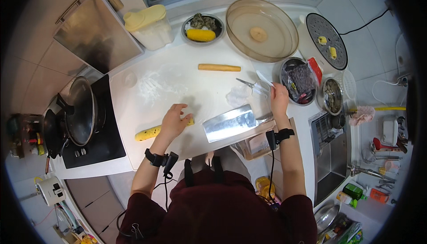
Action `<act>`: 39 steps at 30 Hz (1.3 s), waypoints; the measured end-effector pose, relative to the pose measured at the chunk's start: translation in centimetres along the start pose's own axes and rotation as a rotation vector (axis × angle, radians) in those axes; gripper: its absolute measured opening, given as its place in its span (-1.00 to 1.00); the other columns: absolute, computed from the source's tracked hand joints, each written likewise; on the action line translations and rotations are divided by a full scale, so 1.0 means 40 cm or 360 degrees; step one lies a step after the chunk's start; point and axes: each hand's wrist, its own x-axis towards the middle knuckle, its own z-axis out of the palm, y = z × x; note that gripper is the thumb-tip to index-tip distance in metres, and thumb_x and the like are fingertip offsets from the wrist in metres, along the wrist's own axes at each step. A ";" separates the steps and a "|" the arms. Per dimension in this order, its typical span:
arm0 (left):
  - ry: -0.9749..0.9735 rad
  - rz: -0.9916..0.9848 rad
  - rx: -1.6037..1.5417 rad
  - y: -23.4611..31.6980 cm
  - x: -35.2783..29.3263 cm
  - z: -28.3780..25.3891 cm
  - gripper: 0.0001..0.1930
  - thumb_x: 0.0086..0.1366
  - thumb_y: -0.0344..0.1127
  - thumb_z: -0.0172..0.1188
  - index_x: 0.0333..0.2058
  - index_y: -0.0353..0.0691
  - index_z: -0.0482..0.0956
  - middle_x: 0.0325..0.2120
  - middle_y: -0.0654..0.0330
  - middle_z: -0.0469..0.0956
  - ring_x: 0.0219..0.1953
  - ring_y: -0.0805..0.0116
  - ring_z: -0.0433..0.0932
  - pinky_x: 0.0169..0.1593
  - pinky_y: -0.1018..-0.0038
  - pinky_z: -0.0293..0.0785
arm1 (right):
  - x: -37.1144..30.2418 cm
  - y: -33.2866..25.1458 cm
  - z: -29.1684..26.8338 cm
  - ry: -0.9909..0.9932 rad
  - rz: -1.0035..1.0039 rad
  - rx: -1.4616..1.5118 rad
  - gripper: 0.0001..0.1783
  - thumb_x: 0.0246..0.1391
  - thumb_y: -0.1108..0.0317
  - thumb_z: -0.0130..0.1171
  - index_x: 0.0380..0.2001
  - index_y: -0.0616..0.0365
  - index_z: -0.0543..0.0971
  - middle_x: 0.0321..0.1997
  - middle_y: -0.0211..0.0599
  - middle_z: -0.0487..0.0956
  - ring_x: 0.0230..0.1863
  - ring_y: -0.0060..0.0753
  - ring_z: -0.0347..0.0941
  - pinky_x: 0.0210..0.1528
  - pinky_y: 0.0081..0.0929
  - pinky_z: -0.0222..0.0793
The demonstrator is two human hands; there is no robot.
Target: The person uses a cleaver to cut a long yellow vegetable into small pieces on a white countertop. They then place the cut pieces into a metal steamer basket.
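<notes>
Yellow dough roll [150, 133] lay on the white work surface [209, 90] near the front edge, long axis mostly left-right, right end angled a bit away from the person. Left hand [174, 122] was half open over it, couldn't tell if touching. Right hand [279, 96] had a thin white tool [263, 78] pinched, pointing away and left.

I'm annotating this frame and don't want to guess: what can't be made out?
All in the head view:
Yellow roll: partly hidden by the left grip; contact between them unclear.
White flat piece: held end hidden by the right grip.
Lidded pan: contents lost under dark reflections.
Far-left shelf items: too small and blurred near the rim.
</notes>
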 end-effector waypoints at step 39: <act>-0.0067 0.0045 -0.0464 0.008 0.024 0.084 -0.58 0.16 -0.24 0.37 -0.04 -0.23 0.52 -0.16 0.04 0.56 -0.15 0.23 0.54 -0.10 0.39 0.50 | -0.043 -0.334 0.093 -0.1255 0.0524 0.1455 -0.87 0.17 0.39 0.21 -0.28 0.23 0.56 -0.44 -0.45 0.59 -0.44 -0.69 0.39 -0.36 -0.64 0.34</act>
